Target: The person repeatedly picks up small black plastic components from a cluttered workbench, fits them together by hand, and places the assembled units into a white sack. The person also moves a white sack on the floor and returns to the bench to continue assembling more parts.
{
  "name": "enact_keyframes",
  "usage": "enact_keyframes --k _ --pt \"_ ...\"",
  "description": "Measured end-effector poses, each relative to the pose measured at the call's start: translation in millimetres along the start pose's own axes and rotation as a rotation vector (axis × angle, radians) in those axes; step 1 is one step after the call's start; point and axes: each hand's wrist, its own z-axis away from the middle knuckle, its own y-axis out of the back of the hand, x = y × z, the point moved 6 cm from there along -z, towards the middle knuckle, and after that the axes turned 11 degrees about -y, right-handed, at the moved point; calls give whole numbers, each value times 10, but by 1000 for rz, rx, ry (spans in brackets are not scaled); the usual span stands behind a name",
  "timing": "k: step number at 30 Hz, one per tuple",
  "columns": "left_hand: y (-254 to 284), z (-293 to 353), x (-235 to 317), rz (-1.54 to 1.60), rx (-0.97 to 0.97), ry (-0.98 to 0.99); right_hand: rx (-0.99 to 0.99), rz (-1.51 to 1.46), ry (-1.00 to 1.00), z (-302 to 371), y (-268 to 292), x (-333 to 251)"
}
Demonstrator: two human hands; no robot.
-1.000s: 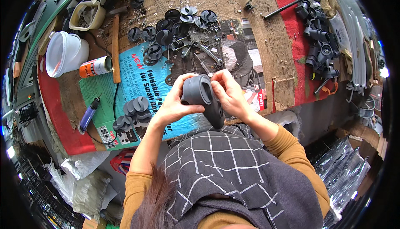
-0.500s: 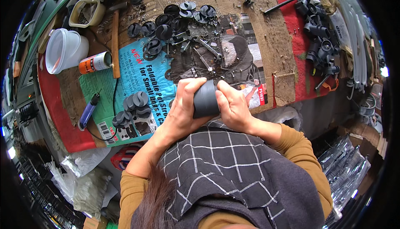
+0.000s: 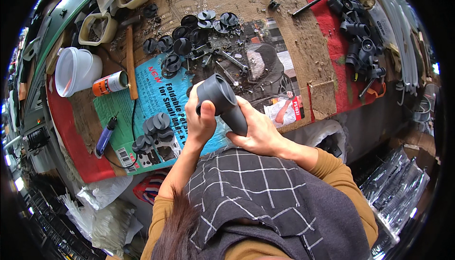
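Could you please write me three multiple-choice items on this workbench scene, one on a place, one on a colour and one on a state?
1. Where does the orange spray can lie?
A. right of the white tub
B. on the red mat at the far right
C. in the person's lap

2. What colour is the tube-shaped part held in both hands?
A. white
B. dark grey
C. orange

3. How is that part held?
A. lying loose on the bench
B. pinched by one hand only
C. gripped by the left hand and the right hand together

Answers: 1 A, the can lies on its side just right of the tub. 2 B, its body is dark grey. 3 C, both hands wrap around it above the bench.
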Motion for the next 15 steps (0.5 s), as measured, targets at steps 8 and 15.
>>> enact_keyframes --k 8,15 --pt "-111 43 -375 489 291 332 134 64 -10 -40 -116 111" --pt "-187 50 -325 276 69 277 360 157 186 -170 189 40"
